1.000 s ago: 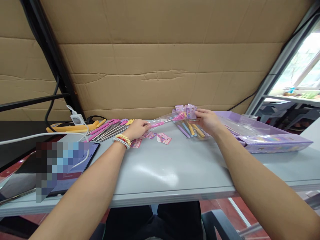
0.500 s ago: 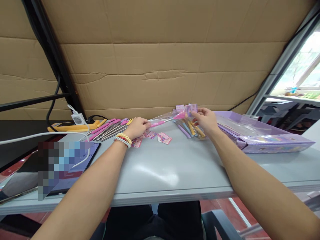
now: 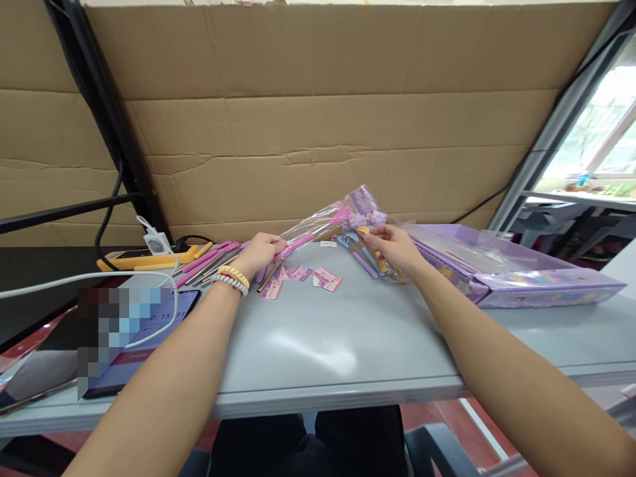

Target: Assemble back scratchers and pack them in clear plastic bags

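Note:
My left hand [image 3: 263, 253], with beaded bands at the wrist, is closed on the lower end of a pink stick in a clear bag [image 3: 320, 228]. The bag slants up to the right, its purple printed top over the pile. My right hand [image 3: 390, 246] pinches something yellow among the bagged blue, purple and yellow sticks [image 3: 365, 255]. Small pink printed cards [image 3: 328, 279] lie between the hands. More pink and metal sticks [image 3: 211, 262] lie left of my left hand.
A purple open box [image 3: 541, 285] holding clear bags stands at the right. At the left are a yellow tool [image 3: 154, 258], a white cable [image 3: 99, 273] and a phone-like device [image 3: 144, 351]. Cardboard [image 3: 318, 119] stands behind the table [image 3: 298, 344].
The bagged pink stick is raised and tilted more steeply, its printed top higher. My left hand has shifted left, and my right hand slightly left and down onto the yellow piece.

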The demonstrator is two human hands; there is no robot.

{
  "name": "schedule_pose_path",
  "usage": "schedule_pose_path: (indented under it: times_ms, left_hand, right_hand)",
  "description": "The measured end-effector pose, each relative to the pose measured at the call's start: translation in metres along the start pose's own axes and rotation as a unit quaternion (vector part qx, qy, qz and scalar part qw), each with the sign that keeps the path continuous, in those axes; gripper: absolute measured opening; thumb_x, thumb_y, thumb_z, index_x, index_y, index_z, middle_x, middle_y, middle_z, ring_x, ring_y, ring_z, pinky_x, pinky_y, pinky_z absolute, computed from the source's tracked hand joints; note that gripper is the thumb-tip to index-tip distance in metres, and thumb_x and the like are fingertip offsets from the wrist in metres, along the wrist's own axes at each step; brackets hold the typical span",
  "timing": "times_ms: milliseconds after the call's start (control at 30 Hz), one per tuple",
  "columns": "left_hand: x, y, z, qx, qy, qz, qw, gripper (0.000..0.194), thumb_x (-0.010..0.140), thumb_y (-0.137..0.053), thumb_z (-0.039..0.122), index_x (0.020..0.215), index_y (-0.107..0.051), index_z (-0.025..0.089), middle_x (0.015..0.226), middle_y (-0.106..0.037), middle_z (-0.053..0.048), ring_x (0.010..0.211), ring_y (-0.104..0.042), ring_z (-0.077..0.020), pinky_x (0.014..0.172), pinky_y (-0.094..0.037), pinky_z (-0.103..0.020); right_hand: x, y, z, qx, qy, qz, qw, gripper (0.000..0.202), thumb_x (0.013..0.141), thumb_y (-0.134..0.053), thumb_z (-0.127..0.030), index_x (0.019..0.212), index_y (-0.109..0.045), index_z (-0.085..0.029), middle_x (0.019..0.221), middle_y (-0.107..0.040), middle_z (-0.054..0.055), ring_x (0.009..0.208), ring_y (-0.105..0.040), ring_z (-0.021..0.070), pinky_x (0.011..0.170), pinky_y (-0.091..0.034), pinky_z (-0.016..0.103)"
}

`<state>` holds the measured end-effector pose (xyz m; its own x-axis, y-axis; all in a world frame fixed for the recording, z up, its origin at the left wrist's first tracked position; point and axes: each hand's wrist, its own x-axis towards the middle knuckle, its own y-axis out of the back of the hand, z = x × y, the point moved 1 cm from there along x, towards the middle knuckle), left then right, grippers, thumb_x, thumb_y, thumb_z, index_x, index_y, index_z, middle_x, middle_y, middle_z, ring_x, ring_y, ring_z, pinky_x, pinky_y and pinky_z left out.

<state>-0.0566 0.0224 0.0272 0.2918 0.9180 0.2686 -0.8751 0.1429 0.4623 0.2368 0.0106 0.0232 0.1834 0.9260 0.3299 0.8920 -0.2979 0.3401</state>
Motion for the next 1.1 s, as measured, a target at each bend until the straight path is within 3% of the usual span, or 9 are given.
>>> schedule_pose_path:
  times_ms: [100, 200, 300, 433, 533, 633, 800, 900, 1100]
  left_hand:
    - [-0.005, -0.016, 0.013, -0.033, -0.027, -0.058, 0.997, 0.027, 0.073, -0.05, 0.028, 0.051, -0.038, 0.018, 0.046, -0.041, 0.003, 0.045, -0.045, -0.0091, 0.046, -0.032, -0.021]
    - [-0.007, -0.031, 0.019, -0.037, -0.044, -0.07, 0.996, 0.029, 0.078, -0.048, 0.033, 0.054, -0.04, 0.018, 0.046, -0.04, 0.004, 0.043, -0.041, -0.0082, 0.046, -0.031, -0.021]
    - [-0.009, -0.046, 0.019, -0.011, -0.06, -0.084, 0.995, 0.031, 0.08, -0.045, 0.038, 0.056, -0.043, 0.017, 0.047, -0.044, 0.003, 0.044, -0.04, -0.0079, 0.047, -0.032, -0.021]
    - [-0.011, -0.06, 0.017, 0.062, -0.07, -0.112, 0.989, 0.035, 0.081, -0.042, 0.041, 0.057, -0.05, 0.016, 0.053, -0.052, 0.001, 0.049, -0.044, -0.0096, 0.05, -0.032, -0.022]
    - [-0.013, -0.064, 0.017, 0.106, -0.075, -0.117, 0.985, 0.038, 0.08, -0.044, 0.043, 0.054, -0.051, 0.016, 0.053, -0.051, 0.001, 0.049, -0.04, -0.0091, 0.049, -0.03, -0.023]
    - [-0.016, -0.067, 0.021, 0.096, -0.089, -0.125, 0.984, 0.03, 0.08, -0.044, 0.038, 0.064, -0.057, 0.016, 0.058, -0.056, 0.001, 0.053, -0.046, -0.01, 0.051, -0.032, -0.022]
    - [-0.02, -0.073, 0.03, 0.095, -0.078, -0.077, 0.989, 0.019, 0.077, -0.047, 0.029, 0.069, -0.058, 0.015, 0.061, -0.06, 0.0, 0.057, -0.051, -0.0115, 0.053, -0.036, -0.022]
    - [-0.017, -0.078, 0.029, 0.071, -0.057, -0.022, 0.996, 0.02, 0.076, -0.047, 0.028, 0.063, -0.055, 0.015, 0.058, -0.057, -0.001, 0.054, -0.05, -0.0114, 0.052, -0.036, -0.023]
    - [-0.013, -0.084, 0.025, -0.06, -0.02, 0.025, 0.998, 0.015, 0.074, -0.054, 0.026, 0.064, -0.053, 0.015, 0.059, -0.058, -0.001, 0.054, -0.051, -0.0115, 0.051, -0.038, -0.023]
  right_hand:
    - [-0.004, -0.004, -0.001, 0.024, 0.014, -0.118, 0.993, 0.038, 0.07, -0.068, -0.043, 0.094, -0.06, -0.015, 0.089, -0.065, 0.008, 0.068, -0.057, 0.0131, 0.047, -0.046, 0.021]
    - [-0.011, -0.014, -0.002, 0.065, 0.023, -0.25, 0.966, 0.048, 0.07, -0.068, -0.048, 0.105, -0.058, -0.016, 0.089, -0.066, 0.009, 0.066, -0.058, 0.0138, 0.049, -0.048, 0.024]
    - [-0.018, -0.027, -0.003, 0.12, 0.036, -0.311, 0.942, 0.048, 0.073, -0.063, -0.053, 0.104, -0.059, -0.016, 0.084, -0.067, 0.008, 0.06, -0.058, 0.0129, 0.049, -0.048, 0.025]
    - [-0.019, -0.035, -0.003, 0.185, 0.041, -0.315, 0.93, 0.037, 0.076, -0.063, -0.048, 0.092, -0.063, -0.015, 0.073, -0.065, 0.005, 0.055, -0.057, 0.011, 0.047, -0.045, 0.023]
    - [-0.017, -0.034, -0.002, 0.183, 0.042, -0.322, 0.928, 0.032, 0.075, -0.065, -0.044, 0.074, -0.064, -0.012, 0.065, -0.064, 0.005, 0.054, -0.056, 0.0104, 0.047, -0.043, 0.022]
    - [-0.015, -0.032, 0.0, 0.175, 0.039, -0.324, 0.929, 0.032, 0.075, -0.065, -0.043, 0.07, -0.064, -0.012, 0.059, -0.062, 0.004, 0.052, -0.055, 0.0105, 0.047, -0.044, 0.022]
    - [-0.017, -0.034, -0.004, 0.133, 0.016, -0.279, 0.951, 0.041, 0.071, -0.066, -0.052, 0.061, -0.059, -0.013, 0.053, -0.061, 0.004, 0.047, -0.056, 0.0107, 0.047, -0.047, 0.023]
    - [-0.022, -0.037, -0.012, 0.15, 0.0, -0.233, 0.961, 0.039, 0.065, -0.071, -0.051, 0.068, -0.06, -0.014, 0.063, -0.065, 0.006, 0.056, -0.062, 0.0134, 0.047, -0.05, 0.022]
    - [-0.039, -0.047, -0.025, 0.15, 0.008, -0.306, 0.94, 0.04, 0.066, -0.074, -0.041, 0.09, -0.055, -0.016, 0.065, -0.066, 0.002, 0.057, -0.065, 0.0153, 0.051, -0.054, 0.026]
